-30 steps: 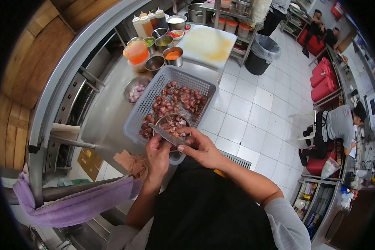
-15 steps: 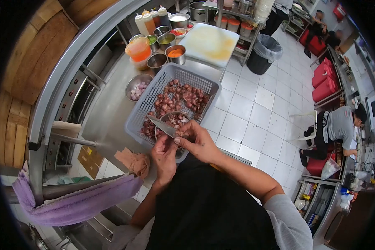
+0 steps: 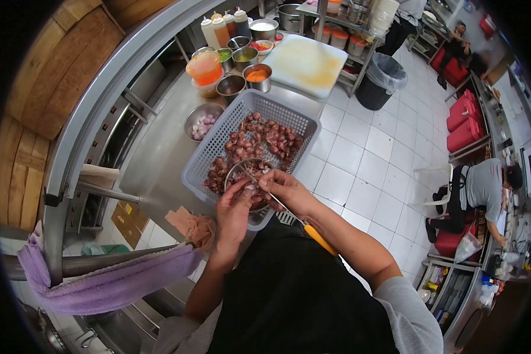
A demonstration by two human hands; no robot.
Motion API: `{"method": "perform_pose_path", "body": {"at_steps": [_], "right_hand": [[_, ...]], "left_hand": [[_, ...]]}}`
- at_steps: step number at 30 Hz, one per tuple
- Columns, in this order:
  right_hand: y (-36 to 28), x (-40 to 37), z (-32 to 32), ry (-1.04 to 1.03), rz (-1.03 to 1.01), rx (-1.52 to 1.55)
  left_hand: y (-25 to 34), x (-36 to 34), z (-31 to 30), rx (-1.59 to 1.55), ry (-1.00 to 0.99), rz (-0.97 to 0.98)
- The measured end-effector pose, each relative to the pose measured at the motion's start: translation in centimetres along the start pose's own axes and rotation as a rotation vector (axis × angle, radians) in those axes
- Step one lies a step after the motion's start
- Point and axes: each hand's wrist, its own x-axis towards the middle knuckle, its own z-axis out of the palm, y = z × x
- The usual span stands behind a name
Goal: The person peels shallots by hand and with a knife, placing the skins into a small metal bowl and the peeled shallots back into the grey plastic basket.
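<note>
My left hand [image 3: 232,215] pinches a small shallot [image 3: 249,186], largely covered by the fingers. My right hand [image 3: 289,192] meets it there and holds a knife by its blade [image 3: 287,206]. The knife's yellow handle [image 3: 320,238] points back toward my right forearm. Both hands are over a round metal bowl [image 3: 230,171] with peelings and shallots, set inside a grey perforated basket [image 3: 286,112]. Unpeeled reddish shallots [image 3: 265,138] fill much of the basket. Left of it, a metal bowl [image 3: 190,118] contains peeled, pale purple shallots [image 3: 203,127].
Beyond the basket are metal containers [image 3: 230,86], squeeze bottles [image 3: 220,30] and a white cutting board [image 3: 305,62]. A crumpled brown cloth [image 3: 192,227] and a purple towel [image 3: 109,289] are at left. A lined bin [image 3: 380,82] stands on the floor; a co-worker [image 3: 481,189] leans over the right-hand counter.
The knife has swung round: its blade pointed up and left over the bowl, and now its yellow handle shows toward my right forearm. The camera view has shifted slightly.
</note>
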Motion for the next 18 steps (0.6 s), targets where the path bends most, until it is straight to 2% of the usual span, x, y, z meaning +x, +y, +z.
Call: {"method": "perform_pose_path", "body": {"at_steps": [3, 5, 10, 13, 15, 18], "right_hand": [[0.1, 0.5, -0.8, 0.114, 0.023, -0.093], [0.4, 0.8, -1.2, 0.104, 0.050, -0.137], [1.1, 0.3, -0.6, 0.087, 0.078, -0.146], [1.7, -0.1, -0.3, 0.081, -0.008, -0.152], [0.1, -1.4, 0.8, -0.054, -0.056, -0.304], [-0.5, -2.4, 2.2, -0.060, -0.152, -0.362]], "left_hand": [[0.1, 0.0, -1.7, -0.170, -0.046, -0.063], [0.5, -0.1, -2.7, -0.297, -0.074, -0.144], [0.3, 0.1, -3.4, -0.271, -0.037, -0.087], [-0.2, 0.2, -3.7, -0.259, -0.015, -0.055], [-0.1, 0.5, -3.0, -0.271, -0.003, -0.062], [0.0, 0.2, -1.7, -0.297, -0.003, 0.011]]}}
